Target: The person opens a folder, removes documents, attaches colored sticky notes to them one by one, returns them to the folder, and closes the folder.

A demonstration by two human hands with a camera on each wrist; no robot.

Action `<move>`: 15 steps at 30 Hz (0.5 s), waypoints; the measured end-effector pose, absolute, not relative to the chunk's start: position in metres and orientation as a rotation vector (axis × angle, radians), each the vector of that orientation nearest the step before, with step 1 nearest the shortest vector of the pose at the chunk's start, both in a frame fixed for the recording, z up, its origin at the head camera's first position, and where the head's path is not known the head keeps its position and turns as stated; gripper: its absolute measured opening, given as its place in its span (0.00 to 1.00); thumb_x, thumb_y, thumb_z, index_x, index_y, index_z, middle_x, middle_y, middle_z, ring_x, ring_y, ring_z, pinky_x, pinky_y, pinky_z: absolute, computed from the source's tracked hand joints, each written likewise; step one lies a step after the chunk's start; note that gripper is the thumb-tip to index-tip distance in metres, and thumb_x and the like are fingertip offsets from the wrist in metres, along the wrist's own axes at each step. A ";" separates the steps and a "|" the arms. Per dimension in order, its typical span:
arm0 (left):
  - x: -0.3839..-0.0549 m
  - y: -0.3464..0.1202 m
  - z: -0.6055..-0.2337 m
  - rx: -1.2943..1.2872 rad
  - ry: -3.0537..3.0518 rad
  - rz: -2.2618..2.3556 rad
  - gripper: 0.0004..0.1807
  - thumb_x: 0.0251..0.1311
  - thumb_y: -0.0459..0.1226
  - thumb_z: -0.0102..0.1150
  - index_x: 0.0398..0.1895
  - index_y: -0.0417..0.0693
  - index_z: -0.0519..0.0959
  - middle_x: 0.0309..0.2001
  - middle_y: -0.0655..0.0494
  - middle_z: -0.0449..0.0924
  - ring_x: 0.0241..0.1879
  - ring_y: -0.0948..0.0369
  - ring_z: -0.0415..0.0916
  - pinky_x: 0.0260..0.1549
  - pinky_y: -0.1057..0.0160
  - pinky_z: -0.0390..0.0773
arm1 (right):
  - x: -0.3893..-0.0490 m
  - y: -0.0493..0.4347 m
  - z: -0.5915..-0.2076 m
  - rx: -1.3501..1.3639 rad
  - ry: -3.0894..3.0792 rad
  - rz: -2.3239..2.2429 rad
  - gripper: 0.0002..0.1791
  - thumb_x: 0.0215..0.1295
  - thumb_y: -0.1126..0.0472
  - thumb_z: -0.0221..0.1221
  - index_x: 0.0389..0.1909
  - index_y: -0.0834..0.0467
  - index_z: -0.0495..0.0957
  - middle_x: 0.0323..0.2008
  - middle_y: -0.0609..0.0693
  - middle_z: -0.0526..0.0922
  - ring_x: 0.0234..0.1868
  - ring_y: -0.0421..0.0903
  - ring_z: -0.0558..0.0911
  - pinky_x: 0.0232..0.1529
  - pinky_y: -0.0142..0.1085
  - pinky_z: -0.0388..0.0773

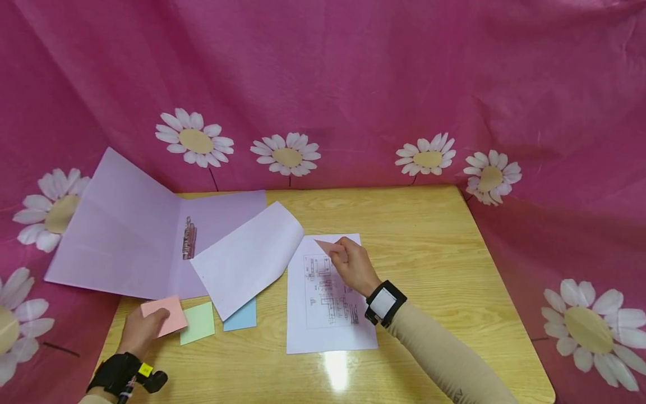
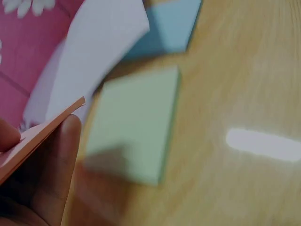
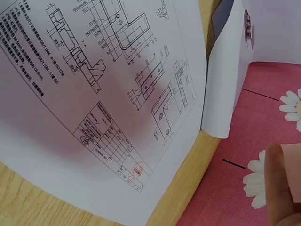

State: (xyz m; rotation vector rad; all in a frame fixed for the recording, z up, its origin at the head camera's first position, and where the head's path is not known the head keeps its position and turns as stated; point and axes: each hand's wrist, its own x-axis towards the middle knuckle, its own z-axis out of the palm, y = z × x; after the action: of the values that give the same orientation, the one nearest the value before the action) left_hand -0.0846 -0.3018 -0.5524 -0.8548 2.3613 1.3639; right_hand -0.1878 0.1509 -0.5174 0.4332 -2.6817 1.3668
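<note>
My left hand [image 1: 137, 332] grips a pad of pink sticky notes [image 1: 170, 317] at the table's left, its thumb on top. In the left wrist view the pad [image 2: 49, 128] appears edge-on between thumb and fingers. My right hand [image 1: 356, 268] pinches a single pink sticky note [image 1: 327, 246] above a sheet printed with a technical drawing [image 1: 315, 336]. That note [image 3: 293, 169] shows only partly at the right wrist view's edge. Beside the left hand lies a green sticky-note pad [image 1: 198, 323]. A blue pad [image 1: 243, 317] is partly covered by a curled white sheet [image 1: 247, 261].
An open lilac ring binder [image 1: 126, 235] lies at the left, its cover leaning on the pink flowered cloth [image 1: 348, 84]. The binder's metal clip [image 1: 189, 238] stands near its spine. The curled sheet overlaps the binder. Wooden tabletop [image 1: 439, 264] extends to the right.
</note>
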 end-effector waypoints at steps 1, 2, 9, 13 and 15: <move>-0.083 -0.307 -0.555 -0.881 2.360 1.352 0.37 0.65 0.45 0.50 0.68 0.28 0.54 0.64 0.30 0.57 0.54 0.42 0.58 0.60 0.42 0.57 | -0.188 0.151 -0.517 0.433 -2.682 1.369 0.02 0.62 0.65 0.59 0.31 0.57 0.74 0.31 0.50 0.78 0.27 0.44 0.73 0.21 0.34 0.68; -0.082 -0.311 -0.557 -0.893 2.364 1.322 0.37 0.64 0.46 0.51 0.67 0.28 0.55 0.63 0.29 0.58 0.54 0.42 0.59 0.59 0.43 0.58 | -0.188 0.152 -0.517 0.433 -2.684 1.370 0.03 0.62 0.65 0.59 0.32 0.57 0.74 0.31 0.50 0.78 0.27 0.44 0.73 0.21 0.34 0.68; -0.074 -0.334 -0.563 -0.772 2.411 1.021 0.39 0.60 0.46 0.52 0.60 0.18 0.57 0.57 0.20 0.58 0.50 0.38 0.62 0.55 0.40 0.63 | -0.189 0.152 -0.519 0.437 -2.676 1.386 0.03 0.62 0.65 0.60 0.31 0.57 0.75 0.31 0.50 0.78 0.25 0.44 0.72 0.19 0.33 0.66; -0.072 -0.335 -0.563 -0.803 2.412 0.866 0.46 0.56 0.50 0.55 0.59 0.15 0.54 0.58 0.18 0.55 0.52 0.34 0.62 0.57 0.40 0.64 | -0.189 0.153 -0.520 0.434 -2.675 1.380 0.03 0.62 0.66 0.59 0.31 0.57 0.75 0.30 0.50 0.77 0.24 0.43 0.72 0.17 0.32 0.66; -0.070 -0.335 -0.563 -0.811 2.402 0.851 0.46 0.54 0.52 0.58 0.57 0.16 0.57 0.51 0.19 0.61 0.47 0.34 0.67 0.49 0.45 0.74 | -0.188 0.153 -0.521 0.430 -2.676 1.373 0.03 0.61 0.66 0.59 0.31 0.57 0.75 0.30 0.50 0.77 0.24 0.43 0.72 0.18 0.33 0.66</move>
State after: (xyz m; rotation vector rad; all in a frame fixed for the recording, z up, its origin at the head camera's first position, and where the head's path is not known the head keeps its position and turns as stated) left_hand -0.0700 -0.3352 -0.5627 -0.8107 2.4021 0.8511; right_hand -0.1885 0.1530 -0.5209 0.4302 -2.6761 1.3725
